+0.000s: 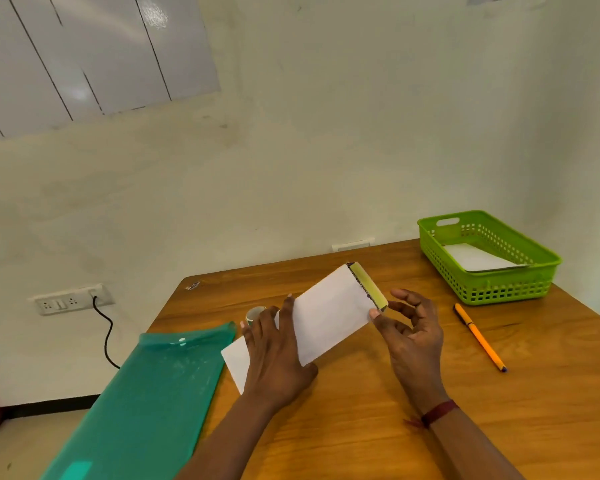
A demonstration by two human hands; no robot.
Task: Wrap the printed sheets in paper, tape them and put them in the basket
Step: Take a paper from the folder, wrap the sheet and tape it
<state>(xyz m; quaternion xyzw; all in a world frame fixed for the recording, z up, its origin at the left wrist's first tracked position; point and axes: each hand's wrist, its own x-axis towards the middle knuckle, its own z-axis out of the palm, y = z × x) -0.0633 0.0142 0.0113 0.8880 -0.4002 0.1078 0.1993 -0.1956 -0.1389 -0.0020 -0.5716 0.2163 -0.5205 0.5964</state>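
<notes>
A white paper wrap point(329, 313) lies on the wooden table point(361, 427), folded around printed sheets point(367, 286) whose yellow-green edge sticks out at the far end. My left hand point(274, 358) presses flat on the near part of the wrap. My right hand point(409, 337) pinches the wrap's right corner between thumb and fingertip, beside the printed edge. A small tape roll point(255, 313) stands just behind my left fingers, partly hidden. The green basket point(534, 282) sits at the far right with a white wrapped packet point(475, 258) inside.
A green translucent folder point(146, 403) hangs over the table's left edge. An orange pen point(478, 336) lies to the right of my right hand. A wall socket with a black cable point(106, 327) is on the left wall.
</notes>
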